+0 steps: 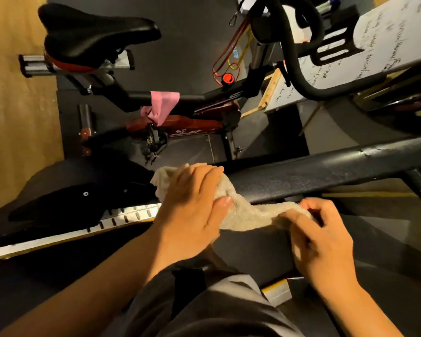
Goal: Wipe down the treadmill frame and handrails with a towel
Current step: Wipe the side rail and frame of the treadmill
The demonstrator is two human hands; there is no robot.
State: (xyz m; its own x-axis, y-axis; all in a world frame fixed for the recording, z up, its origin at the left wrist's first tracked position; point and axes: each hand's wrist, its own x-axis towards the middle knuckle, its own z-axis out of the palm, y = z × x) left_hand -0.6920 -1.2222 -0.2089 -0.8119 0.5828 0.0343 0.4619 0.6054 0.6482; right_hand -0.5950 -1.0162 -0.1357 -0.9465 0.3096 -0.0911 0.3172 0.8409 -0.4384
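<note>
As seen from the head camera, cups the towel (248,216) over the near end of the dark handrail (326,171) with the left hand (192,200), fingers curled across the top and thumb pressing the cloth from the near side. Pinches the towel's loose tail with the right hand (323,242), fingers bent round it just below the rail. Leaves the long stretch of rail to the right bare of cloth, so probably early on this bar.

Could slip off the rounded bar if pulled sideways by the tail while held down only lightly on top. Could bunch into a lump under the palm and skip the rail's underside. Could snag its loops on the chipped paint (372,152) further right if dragged hard. Could drop the tail toward the treadmill's side strip (83,227) if pinched too loosely. Beyond the rail, an exercise bike (192,122), near enough to knock with a wide sweep.
</note>
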